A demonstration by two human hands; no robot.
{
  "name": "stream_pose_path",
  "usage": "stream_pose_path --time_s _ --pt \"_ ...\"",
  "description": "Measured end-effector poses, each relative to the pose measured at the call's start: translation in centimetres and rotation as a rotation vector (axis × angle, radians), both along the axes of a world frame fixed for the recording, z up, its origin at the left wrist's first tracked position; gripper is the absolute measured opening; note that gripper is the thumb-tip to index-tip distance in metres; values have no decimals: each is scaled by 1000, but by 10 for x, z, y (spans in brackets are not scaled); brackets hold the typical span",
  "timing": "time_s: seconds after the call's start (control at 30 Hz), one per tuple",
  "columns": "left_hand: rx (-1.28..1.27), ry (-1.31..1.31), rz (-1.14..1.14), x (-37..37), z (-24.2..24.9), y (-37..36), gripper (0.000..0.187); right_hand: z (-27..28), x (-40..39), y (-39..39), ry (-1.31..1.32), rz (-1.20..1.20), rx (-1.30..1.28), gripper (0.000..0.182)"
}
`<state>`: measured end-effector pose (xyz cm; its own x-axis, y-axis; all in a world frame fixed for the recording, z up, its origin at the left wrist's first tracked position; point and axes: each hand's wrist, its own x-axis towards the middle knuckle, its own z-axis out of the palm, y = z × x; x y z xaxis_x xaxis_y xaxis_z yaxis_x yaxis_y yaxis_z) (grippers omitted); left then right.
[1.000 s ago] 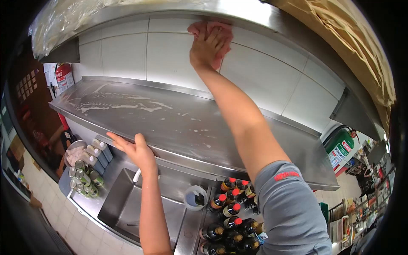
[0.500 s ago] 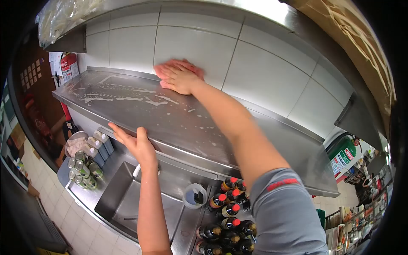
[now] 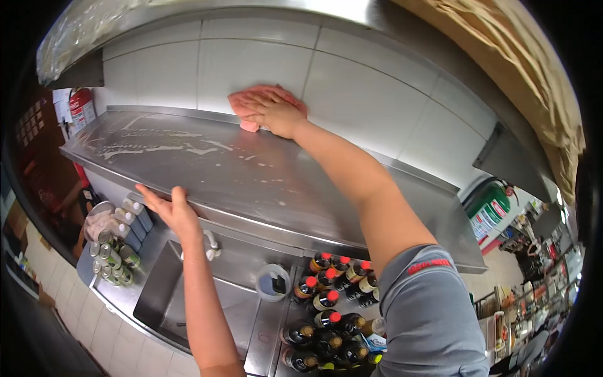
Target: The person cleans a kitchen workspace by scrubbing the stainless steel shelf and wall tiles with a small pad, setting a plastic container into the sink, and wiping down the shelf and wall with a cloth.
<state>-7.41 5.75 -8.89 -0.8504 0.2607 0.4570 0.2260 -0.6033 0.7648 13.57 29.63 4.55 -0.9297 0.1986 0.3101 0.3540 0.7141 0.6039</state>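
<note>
A pink cloth [image 3: 242, 103] lies flat against the white tiled wall [image 3: 251, 69], just above the back edge of a steel shelf [image 3: 301, 182]. My right hand [image 3: 276, 116] presses on it with fingers spread. White streaks and drops of liquid mark the shelf's left and middle parts. At the shelf's front edge, my left hand [image 3: 173, 210] rests with its thumb up and fingers stretched out, holding nothing.
Below the shelf are a steel sink [image 3: 220, 298], a faucet [image 3: 213, 246], a plastic tub [image 3: 272, 283], dark bottles [image 3: 325, 300], and green cans [image 3: 110, 257] beside jugs. A red extinguisher [image 3: 81, 108] hangs left, a green cylinder [image 3: 487, 207] right. An upper shelf edge [image 3: 301, 11] runs overhead.
The whole view has shifted, with the shelf and sink now further left in the frame. My right hand and the cloth have slid right along the wall. More of the faucet shows.
</note>
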Motion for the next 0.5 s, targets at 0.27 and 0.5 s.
stream_pose_path --time_s 0.27,0.5 --pt "-27 4 32 -10 -8 8 87 13 275 -84 -180 -284 -141 46" --pt "-31 -27 71 -7 -12 18 84 28 512 -183 -423 -861 18 53"
